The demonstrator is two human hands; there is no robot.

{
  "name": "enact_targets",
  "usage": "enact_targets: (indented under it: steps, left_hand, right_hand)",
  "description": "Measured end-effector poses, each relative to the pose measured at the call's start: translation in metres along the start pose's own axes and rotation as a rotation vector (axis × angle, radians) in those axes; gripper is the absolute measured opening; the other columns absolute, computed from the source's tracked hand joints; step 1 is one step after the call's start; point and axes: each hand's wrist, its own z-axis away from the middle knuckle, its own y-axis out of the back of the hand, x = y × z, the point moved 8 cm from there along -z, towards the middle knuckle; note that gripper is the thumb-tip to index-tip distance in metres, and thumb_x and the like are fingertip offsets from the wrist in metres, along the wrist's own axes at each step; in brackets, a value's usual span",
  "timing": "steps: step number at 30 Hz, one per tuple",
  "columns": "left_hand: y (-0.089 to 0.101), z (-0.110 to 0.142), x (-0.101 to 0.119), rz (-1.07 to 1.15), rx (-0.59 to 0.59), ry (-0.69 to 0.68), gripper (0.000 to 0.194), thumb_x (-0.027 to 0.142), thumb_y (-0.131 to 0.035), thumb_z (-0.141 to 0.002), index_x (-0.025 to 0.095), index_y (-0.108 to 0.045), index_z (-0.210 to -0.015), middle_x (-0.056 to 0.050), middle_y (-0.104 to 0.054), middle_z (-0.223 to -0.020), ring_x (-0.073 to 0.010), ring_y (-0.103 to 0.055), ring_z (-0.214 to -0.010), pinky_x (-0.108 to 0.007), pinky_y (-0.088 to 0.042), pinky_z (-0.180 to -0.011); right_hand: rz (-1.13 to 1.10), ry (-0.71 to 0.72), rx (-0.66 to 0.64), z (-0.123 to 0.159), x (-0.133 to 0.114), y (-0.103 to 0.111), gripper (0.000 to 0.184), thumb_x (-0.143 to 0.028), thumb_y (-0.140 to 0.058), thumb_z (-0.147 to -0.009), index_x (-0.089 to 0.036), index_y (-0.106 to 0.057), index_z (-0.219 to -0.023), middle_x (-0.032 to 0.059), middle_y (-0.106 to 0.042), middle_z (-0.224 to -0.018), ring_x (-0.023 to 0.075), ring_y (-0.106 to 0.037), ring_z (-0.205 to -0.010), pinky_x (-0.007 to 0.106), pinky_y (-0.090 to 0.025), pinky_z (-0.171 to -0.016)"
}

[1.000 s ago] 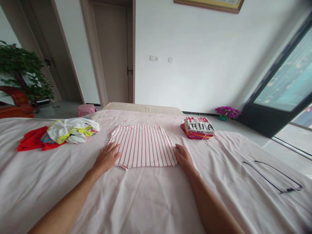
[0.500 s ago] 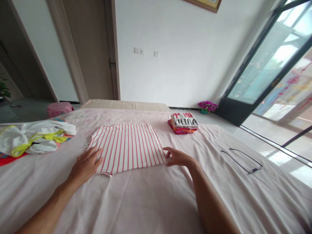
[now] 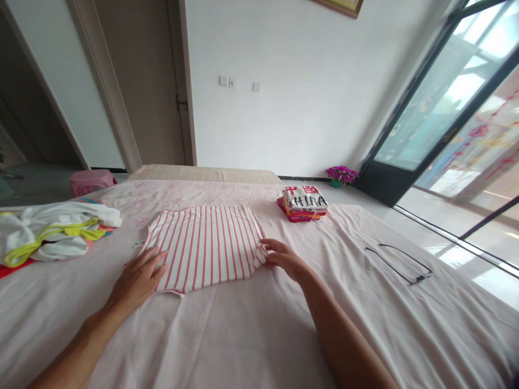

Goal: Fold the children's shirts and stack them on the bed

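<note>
A white sleeveless top with red stripes (image 3: 206, 246) lies flat on the pale pink bed sheet (image 3: 227, 329), its neck end to the left. My left hand (image 3: 144, 270) rests on the left end of the top, palm down with fingers spread. At the right end, my right hand (image 3: 286, 259) pinches the near corner between thumb and fingers, and the cloth there is lifted and folded a little inward.
A folded stack of clothes (image 3: 304, 204) sits beyond my right hand. A loose heap of white and yellow clothes (image 3: 57, 229) lies at the left. Eyeglasses (image 3: 417, 278) rest on the sheet at the right. A pink stool (image 3: 91, 182) stands past the bed.
My right hand has closed on the near right corner of the striped top and shifted it slightly left, bending the cloth up. My left hand stays on the top's left end.
</note>
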Motion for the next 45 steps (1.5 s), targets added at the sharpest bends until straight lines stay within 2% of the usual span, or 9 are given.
enact_targets:
  steps: [3,7,10,15,20,27,33,38,45]
  left_hand:
    - [-0.002,0.000,-0.002,-0.001,0.002,-0.005,0.043,0.041,-0.040,-0.093,0.023,-0.061,-0.126,-0.010,-0.057,-0.139,-0.0261,-0.050,-0.132,-0.042,-0.038,-0.111]
    - [-0.003,0.000,-0.002,0.007,0.012,-0.018,0.045,0.042,-0.039,-0.093,0.021,-0.061,-0.126,-0.011,-0.057,-0.138,-0.0273,-0.050,-0.131,-0.043,-0.038,-0.111]
    - [-0.001,0.000,0.000,0.018,0.027,-0.025,0.043,0.041,-0.039,-0.092,0.023,-0.062,-0.124,-0.011,-0.058,-0.137,-0.0277,-0.051,-0.130,-0.044,-0.038,-0.111]
    - [0.000,0.000,0.002,0.029,0.019,-0.025,0.041,0.040,-0.041,-0.092,0.024,-0.061,-0.123,-0.010,-0.058,-0.137,-0.0255,-0.051,-0.130,-0.042,-0.037,-0.112]
    - [-0.001,0.001,0.001,0.011,0.028,-0.037,0.040,0.040,-0.041,-0.093,0.025,-0.061,-0.124,-0.010,-0.058,-0.136,-0.0255,-0.051,-0.130,-0.043,-0.039,-0.111]
    - [-0.002,0.001,0.002,-0.024,0.031,-0.057,0.040,0.040,-0.039,-0.094,0.024,-0.060,-0.124,-0.010,-0.059,-0.136,-0.0244,-0.051,-0.130,-0.041,-0.036,-0.113]
    - [-0.003,0.001,0.002,-0.023,0.037,-0.070,0.043,0.041,-0.038,-0.094,0.021,-0.060,-0.125,-0.012,-0.058,-0.135,-0.0249,-0.051,-0.130,-0.041,-0.036,-0.113]
    - [-0.003,0.000,0.000,-0.008,0.032,-0.050,0.042,0.041,-0.040,-0.093,0.023,-0.060,-0.124,-0.010,-0.059,-0.136,-0.0250,-0.051,-0.129,-0.040,-0.036,-0.112]
    - [-0.004,0.000,0.003,-0.038,0.021,-0.068,0.044,0.041,-0.036,-0.095,0.020,-0.059,-0.125,-0.012,-0.058,-0.136,-0.0255,-0.051,-0.130,-0.042,-0.036,-0.112]
  right_hand:
    - [-0.050,0.037,-0.009,0.003,-0.006,-0.003,0.062,-0.030,-0.068,-0.073,-0.028,-0.055,-0.133,0.0049,-0.061,-0.116,0.0167,-0.063,-0.092,0.023,-0.045,-0.062]
    - [0.017,0.073,-0.042,0.002,-0.007,-0.011,0.069,-0.033,-0.071,-0.073,-0.027,-0.051,-0.138,0.0030,-0.064,-0.104,0.0130,-0.063,-0.074,0.019,-0.033,-0.050]
    - [0.037,0.094,-0.024,0.001,-0.006,-0.013,0.063,-0.032,-0.069,-0.074,-0.024,-0.055,-0.134,0.0020,-0.065,-0.097,0.0114,-0.062,-0.067,0.020,-0.034,-0.050]
    - [0.033,0.093,-0.020,0.002,-0.007,-0.014,0.055,-0.032,-0.063,-0.078,-0.026,-0.056,-0.132,0.0050,-0.067,-0.111,0.0125,-0.064,-0.071,0.020,-0.035,-0.050]
    - [0.150,0.206,-0.066,-0.001,-0.008,-0.023,0.061,-0.033,-0.066,-0.078,-0.023,-0.052,-0.136,0.0067,-0.067,-0.112,0.0124,-0.062,-0.071,0.022,-0.042,-0.056]
    - [0.529,0.457,0.243,-0.009,-0.010,-0.010,0.039,-0.014,-0.056,-0.078,-0.022,-0.063,-0.115,0.0040,-0.069,-0.106,0.0157,-0.062,-0.086,0.030,-0.049,-0.080]
    - [0.820,0.402,0.157,-0.005,-0.020,-0.030,0.028,-0.023,-0.056,-0.088,-0.025,-0.067,-0.113,0.0030,-0.070,-0.110,0.0178,-0.063,-0.091,0.029,-0.045,-0.083]
    - [0.977,0.329,0.149,-0.001,-0.025,-0.036,0.027,-0.036,-0.070,-0.079,-0.026,-0.069,-0.104,0.0030,-0.070,-0.104,0.0213,-0.062,-0.097,0.028,-0.041,-0.079]
    - [0.960,0.244,0.029,-0.006,-0.016,-0.023,0.010,-0.026,-0.069,-0.071,-0.020,-0.062,-0.075,-0.0021,-0.062,-0.074,0.0134,-0.053,-0.068,0.024,-0.032,-0.061]
